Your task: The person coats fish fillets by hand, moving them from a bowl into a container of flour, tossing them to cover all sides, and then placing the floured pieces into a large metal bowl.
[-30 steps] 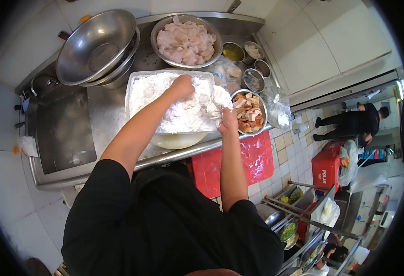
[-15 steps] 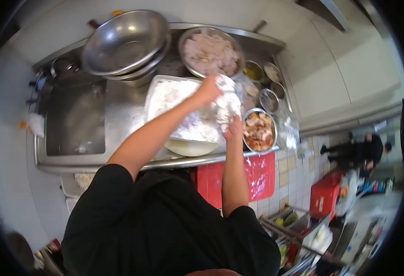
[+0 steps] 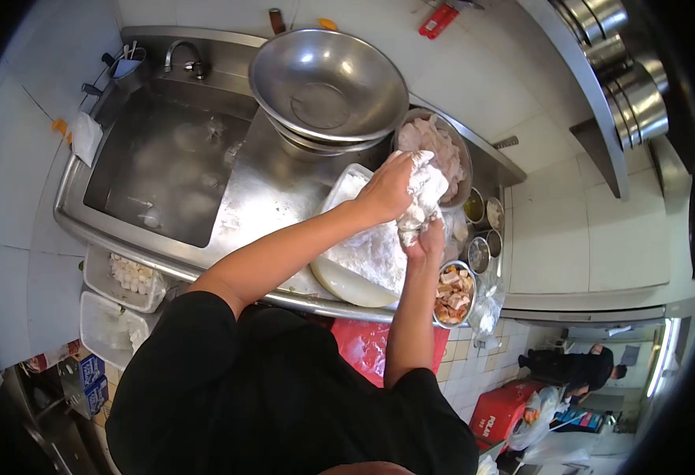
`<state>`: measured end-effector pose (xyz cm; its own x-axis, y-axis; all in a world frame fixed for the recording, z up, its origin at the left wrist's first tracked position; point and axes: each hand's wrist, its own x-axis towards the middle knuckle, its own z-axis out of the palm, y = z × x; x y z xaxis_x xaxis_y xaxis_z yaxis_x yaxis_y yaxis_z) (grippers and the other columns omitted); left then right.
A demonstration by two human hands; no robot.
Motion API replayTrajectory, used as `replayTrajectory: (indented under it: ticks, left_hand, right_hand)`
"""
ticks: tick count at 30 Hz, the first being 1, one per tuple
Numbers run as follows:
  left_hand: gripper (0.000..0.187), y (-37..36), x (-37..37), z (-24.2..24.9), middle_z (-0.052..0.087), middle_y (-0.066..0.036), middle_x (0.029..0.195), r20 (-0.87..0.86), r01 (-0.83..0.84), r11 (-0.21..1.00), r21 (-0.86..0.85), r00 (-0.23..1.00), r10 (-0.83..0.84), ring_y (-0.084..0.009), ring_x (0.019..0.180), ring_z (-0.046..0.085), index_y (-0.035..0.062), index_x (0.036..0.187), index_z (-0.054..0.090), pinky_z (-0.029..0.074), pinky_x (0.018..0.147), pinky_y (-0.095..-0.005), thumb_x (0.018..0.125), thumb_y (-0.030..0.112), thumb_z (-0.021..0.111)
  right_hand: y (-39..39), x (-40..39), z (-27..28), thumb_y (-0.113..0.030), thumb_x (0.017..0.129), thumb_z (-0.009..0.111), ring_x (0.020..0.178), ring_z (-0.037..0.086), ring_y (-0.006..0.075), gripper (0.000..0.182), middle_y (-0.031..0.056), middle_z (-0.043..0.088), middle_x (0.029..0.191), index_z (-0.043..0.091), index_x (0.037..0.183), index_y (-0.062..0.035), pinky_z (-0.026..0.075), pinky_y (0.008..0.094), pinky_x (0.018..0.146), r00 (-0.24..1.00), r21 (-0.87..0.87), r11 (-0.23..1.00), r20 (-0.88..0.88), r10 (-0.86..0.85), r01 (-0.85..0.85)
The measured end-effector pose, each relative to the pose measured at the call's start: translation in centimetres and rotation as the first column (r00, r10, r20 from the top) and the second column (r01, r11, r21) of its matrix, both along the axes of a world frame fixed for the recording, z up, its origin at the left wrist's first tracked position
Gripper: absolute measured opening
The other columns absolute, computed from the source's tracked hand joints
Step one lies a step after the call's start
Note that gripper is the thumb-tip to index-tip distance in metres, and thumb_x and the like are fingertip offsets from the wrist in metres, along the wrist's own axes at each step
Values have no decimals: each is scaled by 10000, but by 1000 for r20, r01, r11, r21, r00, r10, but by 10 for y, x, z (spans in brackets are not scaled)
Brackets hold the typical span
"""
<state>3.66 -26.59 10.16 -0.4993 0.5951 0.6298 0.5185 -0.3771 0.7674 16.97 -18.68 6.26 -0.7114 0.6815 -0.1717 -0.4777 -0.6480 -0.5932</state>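
A flour-coated piece of meat (image 3: 424, 190) hangs between my hands above the right part of a white tray of flour (image 3: 375, 245). My left hand (image 3: 388, 187) grips its upper left side. Lower down, my right hand (image 3: 428, 244) is closed on its bottom end. Just behind the meat is a metal bowl of pale raw meat (image 3: 434, 150), partly hidden. A round metal bowl of browner meat pieces (image 3: 453, 294) stands to the right of my right forearm. Part of a pale round board (image 3: 351, 283) shows under the tray's front edge.
Large stacked metal bowls (image 3: 327, 83) stand behind the tray. A sink (image 3: 161, 166) is at the left. Small metal containers (image 3: 479, 253) and a plastic bag (image 3: 487, 305) lie right. White tubs (image 3: 126, 277) sit below the counter. Another person (image 3: 577, 368) is far off at the right.
The view has turned and shifted, so the counter appears tilted and more of the sink and the shelf shows. Both hands still hold the coated meat, now bunched more closely together.
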Motion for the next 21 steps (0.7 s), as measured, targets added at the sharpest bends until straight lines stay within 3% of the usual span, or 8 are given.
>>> replayTrajectory:
  ticks: [3, 5, 9, 11, 13, 15, 18, 21]
  left_hand:
    - [397, -28, -39, -3, 600, -171, 1122, 51, -94, 994, 52, 994, 92, -293, 1034, 580, -2, 1181, 544, 444, 906, -358, 804, 88, 630]
    - [336, -49, -61, -19, 641, -142, 1074, 300, 2, 999, 44, 954, -15, -199, 952, 616, -16, 1137, 576, 476, 833, -314, 815, 55, 637]
    - [210, -109, -101, -43, 672, -158, 883, 397, 97, 955, -282, 917, 24, -287, 802, 646, -7, 971, 644, 488, 736, -352, 825, 144, 659]
    - [226, -126, -120, -55, 678, -105, 902, 472, 146, 904, -401, 879, 68, -187, 794, 617, -6, 1010, 636, 481, 725, -304, 849, 151, 654]
    - [242, -132, -134, -63, 679, -74, 911, 540, 154, 888, -433, 834, 119, -132, 786, 600, -3, 1041, 628, 476, 712, -277, 864, 161, 650]
    - [259, -129, -140, -72, 676, -63, 912, 613, 124, 912, -390, 774, 157, -122, 779, 595, 4, 1062, 620, 473, 697, -272, 870, 175, 648]
    - [263, -125, -148, -68, 673, -46, 913, 628, 123, 913, -388, 760, 164, -121, 774, 595, 9, 1083, 605, 470, 682, -269, 881, 174, 638]
    - [244, -115, -151, -84, 669, -34, 896, 653, 128, 933, -336, 745, 133, -122, 741, 600, 16, 1065, 614, 473, 645, -276, 885, 180, 630]
  right_hand:
    - [14, -49, 41, -93, 917, 449, 979, 637, 270, 332, 151, 614, 1147, 519, 1220, 22, 555, 373, 798, 986, 182, 970, -23, 166, -159]
    - [13, -94, 70, -55, 892, 432, 962, 639, 262, 362, 154, 614, 1127, 500, 1237, 29, 554, 374, 780, 938, 288, 958, 334, -90, -10]
    - [30, -189, 85, -10, 812, 503, 985, 629, 256, 404, 162, 603, 1138, 492, 1213, 29, 529, 352, 823, 802, 760, 584, 522, -289, -285]
    - [77, -243, 39, -50, 808, 580, 1049, 600, 291, 459, 184, 583, 1214, 470, 1242, 49, 477, 424, 916, 728, 900, 155, 422, -541, -407]
    - [72, -286, 44, -84, 785, 603, 1195, 498, 320, 559, 212, 536, 1271, 425, 1300, 38, 378, 482, 1014, 641, 691, -274, 350, -683, -669]
    - [40, -311, 41, -91, 775, 593, 1258, 439, 328, 586, 221, 501, 1314, 422, 1325, 16, 343, 496, 1041, 569, 728, -147, 375, -732, -670]
    - [36, -325, 3, -121, 741, 641, 1166, 509, 392, 623, 236, 522, 1269, 441, 1328, -56, 404, 432, 1009, 494, 171, -480, 509, -705, -861]
    - [59, -327, -21, -121, 720, 638, 1171, 502, 399, 635, 246, 505, 1286, 476, 1334, -143, 396, 437, 1015, 591, 300, -541, 621, -515, -786]
